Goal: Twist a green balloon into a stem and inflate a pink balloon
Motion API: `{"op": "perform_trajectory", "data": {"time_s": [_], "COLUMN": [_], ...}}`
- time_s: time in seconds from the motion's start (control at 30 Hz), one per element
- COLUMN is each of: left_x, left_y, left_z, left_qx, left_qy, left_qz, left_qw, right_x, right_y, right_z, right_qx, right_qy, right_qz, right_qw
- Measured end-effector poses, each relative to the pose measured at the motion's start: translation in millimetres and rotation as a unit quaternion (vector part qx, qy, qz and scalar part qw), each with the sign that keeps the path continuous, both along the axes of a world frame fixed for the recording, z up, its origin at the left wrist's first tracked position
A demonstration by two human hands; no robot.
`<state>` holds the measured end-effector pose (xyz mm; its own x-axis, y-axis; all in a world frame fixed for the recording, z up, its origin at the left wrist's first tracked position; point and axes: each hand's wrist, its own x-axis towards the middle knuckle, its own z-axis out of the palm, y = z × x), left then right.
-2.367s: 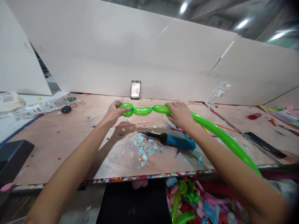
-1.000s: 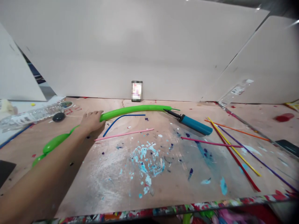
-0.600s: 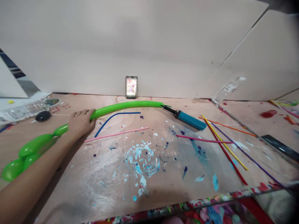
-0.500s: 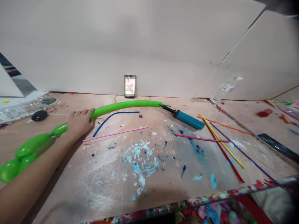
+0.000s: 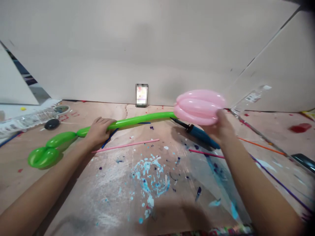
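My left hand [image 5: 99, 131] is closed around a long green balloon [image 5: 137, 119] that lies across the wooden table [image 5: 81, 183]. Left of the hand the balloon is twisted into small bubbles [image 5: 45, 154]. My right hand [image 5: 220, 127] holds up a pink balloon cluster [image 5: 198, 107] of several folded bubbles, just past the green balloon's right tip. A blue hand pump [image 5: 197, 132] lies on the table beneath the pink cluster, partly hidden by my right hand.
A phone [image 5: 141, 95] leans against the white back board. Thin uninflated balloons lie about: a pink one [image 5: 128, 145], a blue one [image 5: 110, 136], an orange one [image 5: 264, 146]. A plastic bottle [image 5: 24, 119] and a black lid [image 5: 52, 124] sit at far left. Paint flecks [image 5: 150, 177] mark the table.
My right hand has come into view holding the pink balloon cluster above the pump. My left hand keeps its grip on the green balloon, whose twisted end has shifted a little to the right.
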<state>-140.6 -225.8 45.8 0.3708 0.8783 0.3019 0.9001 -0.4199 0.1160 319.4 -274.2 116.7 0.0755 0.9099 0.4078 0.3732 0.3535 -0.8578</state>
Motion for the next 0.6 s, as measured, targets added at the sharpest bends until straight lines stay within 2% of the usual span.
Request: {"op": "perform_trajectory", "data": {"time_s": [0.1,0.17,0.23,0.33,0.47,0.53,0.6], "left_x": [0,0,1,5,17,28,45], "left_y": [1,3,6,11,18,32,58], "left_z": [1.4,1.3,-0.1,-1.9,6.4,16.1,26.3], "left_qx": [-0.005,0.002,0.006,0.012,0.011,-0.003,-0.022], "left_qy": [-0.026,-0.046,-0.050,-0.032,-0.028,-0.064,-0.153], "left_qz": [-0.022,-0.033,-0.053,-0.089,-0.110,-0.103,-0.063], "left_qw": [0.999,0.998,0.997,0.995,0.994,0.993,0.986], "right_x": [-23,-42,-57,-70,-68,-64,-61], "right_y": [71,108,132,152,164,168,172], "right_z": [-2.9,-9.1,-16.8,-28.7,-41.3,-45.5,-48.5], "right_qx": [-0.042,-0.058,-0.062,-0.061,-0.112,-0.129,-0.128], "right_qy": [0.127,0.151,0.164,0.167,0.147,0.125,0.111], "right_qz": [0.049,0.045,0.019,-0.027,-0.021,-0.033,-0.059], "right_qw": [0.990,0.986,0.984,0.984,0.983,0.983,0.984]}}
